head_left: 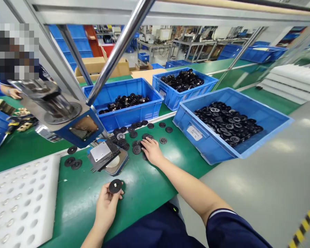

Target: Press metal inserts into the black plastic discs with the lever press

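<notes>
My left hand (106, 206) pinches a black round disc (115, 186) with a pale centre, held just above the green table (144, 186) near its front edge. My right hand (152, 150) reaches out to a scatter of loose black discs (134, 136), its fingers curled down on one of them; what lies under the fingers is hidden. A small press fixture (107, 156) with a metal plate stands between the two hands, under a blue-and-steel press head (59, 113).
Three blue bins hold black parts: one at the right (260, 113), two behind (134, 93) (170, 96). A white foam tray (20, 199) with round holes lies at the left. Another person's hand (14, 92) works at the far left. A steel bar (119, 48) slants overhead.
</notes>
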Tool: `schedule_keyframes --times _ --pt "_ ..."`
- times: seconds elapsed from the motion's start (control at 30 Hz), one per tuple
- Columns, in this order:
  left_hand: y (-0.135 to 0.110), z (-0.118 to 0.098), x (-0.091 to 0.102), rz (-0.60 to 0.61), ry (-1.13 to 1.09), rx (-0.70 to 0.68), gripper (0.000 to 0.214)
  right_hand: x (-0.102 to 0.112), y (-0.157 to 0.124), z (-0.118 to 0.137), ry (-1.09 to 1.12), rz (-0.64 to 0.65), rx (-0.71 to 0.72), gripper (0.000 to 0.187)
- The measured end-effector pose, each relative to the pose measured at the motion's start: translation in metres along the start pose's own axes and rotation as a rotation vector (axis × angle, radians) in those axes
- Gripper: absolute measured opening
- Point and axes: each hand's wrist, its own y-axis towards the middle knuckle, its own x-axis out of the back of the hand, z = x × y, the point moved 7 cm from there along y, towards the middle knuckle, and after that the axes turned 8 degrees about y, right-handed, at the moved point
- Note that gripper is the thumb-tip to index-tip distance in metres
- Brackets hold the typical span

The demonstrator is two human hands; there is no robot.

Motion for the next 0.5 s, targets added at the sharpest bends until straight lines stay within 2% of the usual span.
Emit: schedule_keyframes --times 0.33,0.5 --pt "-0.002 -0.023 -0.003 -0.010 -0.018 -0.003 0.032 0.033 -0.004 -0.024 0.080 -0.353 -0.167 0.042" --pt "-0.002 -0.022 -0.005 -0.005 -0.035 0.017 0.033 0.027 -0.005 -0.031 0.111 -0.384 -0.150 0.031"
